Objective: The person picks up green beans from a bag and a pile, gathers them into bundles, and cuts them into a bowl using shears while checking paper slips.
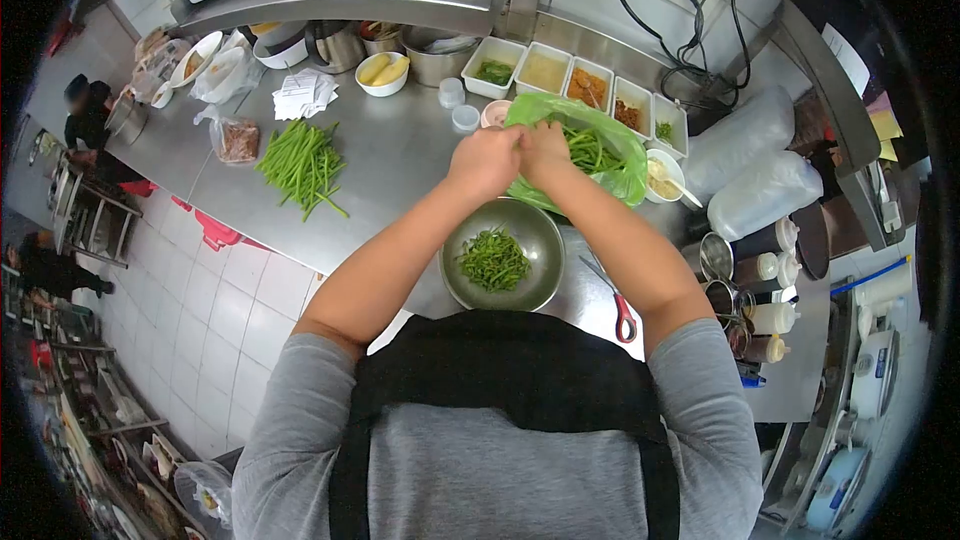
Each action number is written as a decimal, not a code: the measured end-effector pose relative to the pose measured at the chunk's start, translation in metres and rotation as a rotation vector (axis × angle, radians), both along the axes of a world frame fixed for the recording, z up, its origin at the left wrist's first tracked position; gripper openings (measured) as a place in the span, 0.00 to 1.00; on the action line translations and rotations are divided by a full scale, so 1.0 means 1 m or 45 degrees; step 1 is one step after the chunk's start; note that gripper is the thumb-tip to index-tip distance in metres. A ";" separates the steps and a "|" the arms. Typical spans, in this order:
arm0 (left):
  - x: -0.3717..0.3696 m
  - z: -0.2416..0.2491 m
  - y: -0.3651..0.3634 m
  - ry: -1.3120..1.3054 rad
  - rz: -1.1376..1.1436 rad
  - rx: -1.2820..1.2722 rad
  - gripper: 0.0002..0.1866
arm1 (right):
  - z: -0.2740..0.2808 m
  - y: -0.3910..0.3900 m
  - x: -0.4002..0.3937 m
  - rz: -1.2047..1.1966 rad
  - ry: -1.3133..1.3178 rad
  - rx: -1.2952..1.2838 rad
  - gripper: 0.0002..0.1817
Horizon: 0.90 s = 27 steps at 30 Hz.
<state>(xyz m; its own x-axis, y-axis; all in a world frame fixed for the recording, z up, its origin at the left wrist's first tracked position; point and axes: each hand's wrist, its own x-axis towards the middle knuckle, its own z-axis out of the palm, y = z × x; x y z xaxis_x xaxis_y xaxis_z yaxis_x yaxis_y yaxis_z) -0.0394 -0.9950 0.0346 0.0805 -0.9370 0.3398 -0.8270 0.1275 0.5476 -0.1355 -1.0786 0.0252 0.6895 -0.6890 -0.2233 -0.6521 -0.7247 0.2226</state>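
Observation:
Both of my hands are together at the left edge of a green plastic bag [628,178] that holds green beans [590,152]. My left hand [487,162] is closed, its fingertips against my right; what it pinches is too small to make out. My right hand [546,152] lies over the bag's mouth, its fingers curled and partly hidden. Just below my hands stands a metal bowl [545,275] with cut green pieces [493,260] inside. Red-handled scissors [624,320] lie to the right of the bowl. A pile of long green beans [301,168] rests on the steel counter at left.
White trays of chopped ingredients [545,68] line the back. At right are a small white bowl [663,178], clear plastic bags [765,190] and squeeze bottles [772,318]. A bagged item [236,140] and papers [304,93] lie at left. Two people stand far left.

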 end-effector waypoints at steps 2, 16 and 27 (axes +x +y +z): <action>-0.003 0.000 0.002 -0.113 0.065 0.071 0.13 | -0.017 -0.004 -0.001 -0.037 -0.048 -0.092 0.18; 0.009 0.002 -0.016 -0.212 0.236 0.459 0.14 | 0.078 -0.009 -0.069 -0.046 -0.336 -0.135 0.19; 0.001 0.018 -0.014 -0.063 0.033 0.345 0.30 | 0.041 -0.022 -0.087 0.035 -0.319 -0.121 0.37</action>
